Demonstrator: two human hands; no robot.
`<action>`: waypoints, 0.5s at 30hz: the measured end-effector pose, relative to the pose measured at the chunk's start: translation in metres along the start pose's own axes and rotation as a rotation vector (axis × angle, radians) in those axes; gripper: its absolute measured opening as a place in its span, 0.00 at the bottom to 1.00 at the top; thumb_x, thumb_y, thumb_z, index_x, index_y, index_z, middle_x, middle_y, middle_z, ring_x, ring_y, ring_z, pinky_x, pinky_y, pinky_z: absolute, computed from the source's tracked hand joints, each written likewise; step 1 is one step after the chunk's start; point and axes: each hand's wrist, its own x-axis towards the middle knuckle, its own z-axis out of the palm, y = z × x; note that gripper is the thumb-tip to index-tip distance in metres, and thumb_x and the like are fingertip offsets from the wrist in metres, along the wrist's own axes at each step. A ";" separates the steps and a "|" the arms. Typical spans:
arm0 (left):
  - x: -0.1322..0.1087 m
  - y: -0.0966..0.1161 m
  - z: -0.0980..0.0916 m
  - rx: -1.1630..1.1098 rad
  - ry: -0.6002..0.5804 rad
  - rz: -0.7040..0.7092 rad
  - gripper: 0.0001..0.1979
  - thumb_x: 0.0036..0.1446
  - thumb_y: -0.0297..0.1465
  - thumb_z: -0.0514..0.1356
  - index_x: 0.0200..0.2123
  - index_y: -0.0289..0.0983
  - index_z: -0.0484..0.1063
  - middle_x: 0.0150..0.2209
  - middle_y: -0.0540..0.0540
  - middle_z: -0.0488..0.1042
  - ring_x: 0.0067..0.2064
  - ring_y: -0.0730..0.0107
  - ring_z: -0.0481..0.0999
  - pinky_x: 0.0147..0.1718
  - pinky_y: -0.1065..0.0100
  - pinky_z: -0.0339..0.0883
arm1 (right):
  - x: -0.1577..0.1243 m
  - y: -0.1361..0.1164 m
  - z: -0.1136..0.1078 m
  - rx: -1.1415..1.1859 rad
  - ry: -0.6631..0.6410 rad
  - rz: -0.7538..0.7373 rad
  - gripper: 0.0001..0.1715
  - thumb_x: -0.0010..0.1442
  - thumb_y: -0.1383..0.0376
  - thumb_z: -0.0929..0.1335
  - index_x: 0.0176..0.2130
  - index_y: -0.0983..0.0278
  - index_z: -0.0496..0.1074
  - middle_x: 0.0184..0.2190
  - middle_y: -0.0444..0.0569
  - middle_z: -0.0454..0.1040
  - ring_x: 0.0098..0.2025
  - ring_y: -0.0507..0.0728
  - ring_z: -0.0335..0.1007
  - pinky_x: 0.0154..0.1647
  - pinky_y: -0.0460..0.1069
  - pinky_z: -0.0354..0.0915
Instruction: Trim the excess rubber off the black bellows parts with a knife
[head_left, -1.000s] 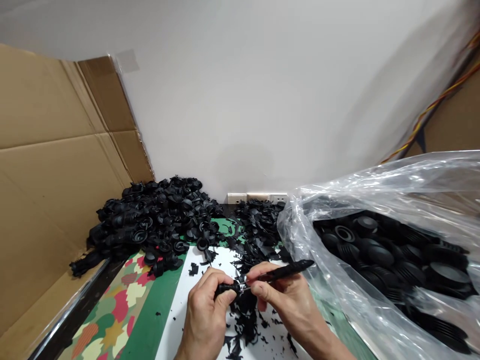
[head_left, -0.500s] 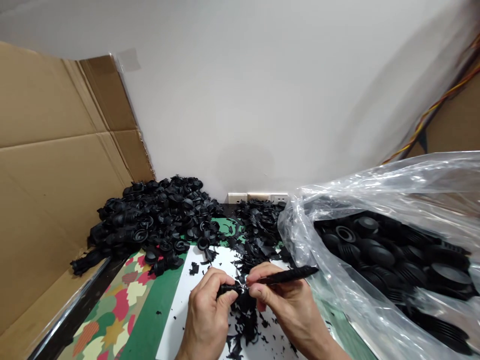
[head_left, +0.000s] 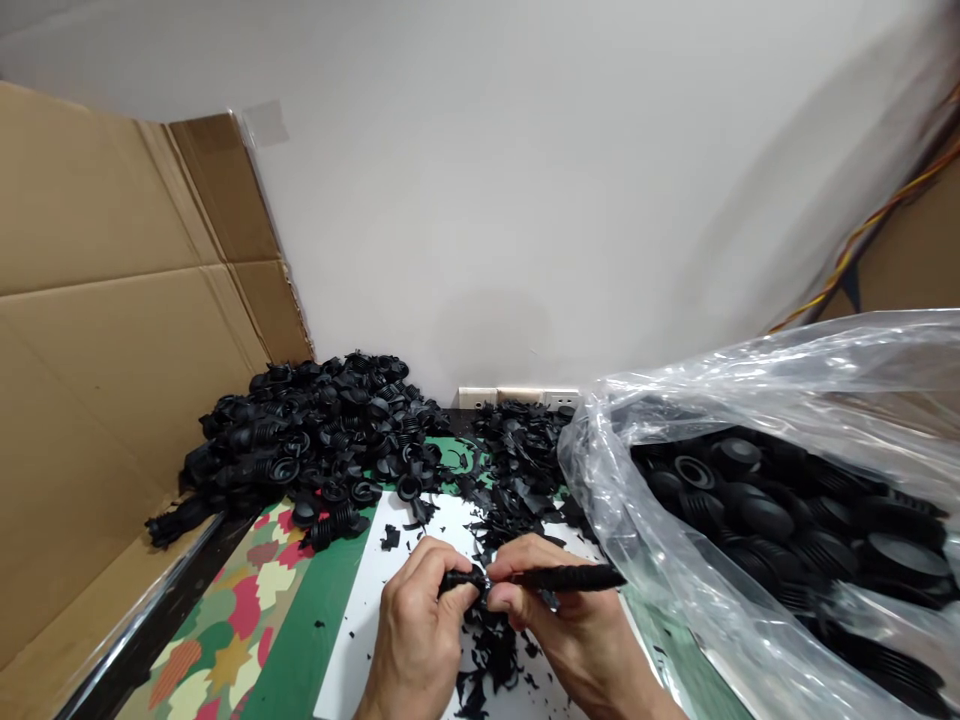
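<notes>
My left hand (head_left: 420, 625) is closed around a small black ribbed rubber part (head_left: 457, 579), mostly covered by the fingers. My right hand (head_left: 566, 625) pinches a slim knife with a thick black handle (head_left: 577, 578), whose butt points right. Its small shiny tip meets the right end of the rubber part, between the two thumbs; the exact contact is hidden. Black rubber scraps (head_left: 495, 655) lie beneath both hands on a white sheet (head_left: 352, 640).
A heap of black ribbed rubber parts (head_left: 322, 430) rises at the left back beside a cardboard sheet (head_left: 112, 250). More scraps (head_left: 521, 450) pile up below the wall sockets (head_left: 517, 399). On the right, a clear plastic bag (head_left: 622, 500) holds many black rubber parts (head_left: 757, 510).
The knife handle's butt has dropped and shifted slightly left, so it lies more level. My right hand has turned a little with it. My left hand still grips the rubber part.
</notes>
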 end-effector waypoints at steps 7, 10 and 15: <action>-0.003 -0.002 0.002 -0.006 -0.004 0.015 0.08 0.53 0.21 0.52 0.29 0.38 0.67 0.29 0.48 0.70 0.31 0.66 0.71 0.29 0.68 0.64 | -0.003 0.002 0.007 -0.126 0.003 -0.195 0.05 0.59 0.65 0.66 0.32 0.63 0.71 0.24 0.45 0.71 0.20 0.51 0.67 0.19 0.45 0.64; -0.003 -0.001 0.004 -0.057 -0.014 -0.002 0.07 0.54 0.23 0.53 0.28 0.38 0.68 0.28 0.48 0.70 0.30 0.65 0.72 0.30 0.68 0.64 | -0.001 -0.001 0.010 -0.269 0.046 -0.380 0.06 0.60 0.71 0.64 0.33 0.63 0.70 0.25 0.48 0.72 0.24 0.53 0.70 0.21 0.45 0.65; -0.002 0.001 0.005 -0.119 -0.005 -0.068 0.06 0.50 0.22 0.55 0.28 0.38 0.69 0.28 0.48 0.71 0.31 0.65 0.71 0.31 0.67 0.63 | 0.012 0.004 -0.003 -0.247 0.320 -0.297 0.04 0.59 0.68 0.66 0.31 0.63 0.71 0.25 0.47 0.73 0.20 0.52 0.68 0.18 0.45 0.64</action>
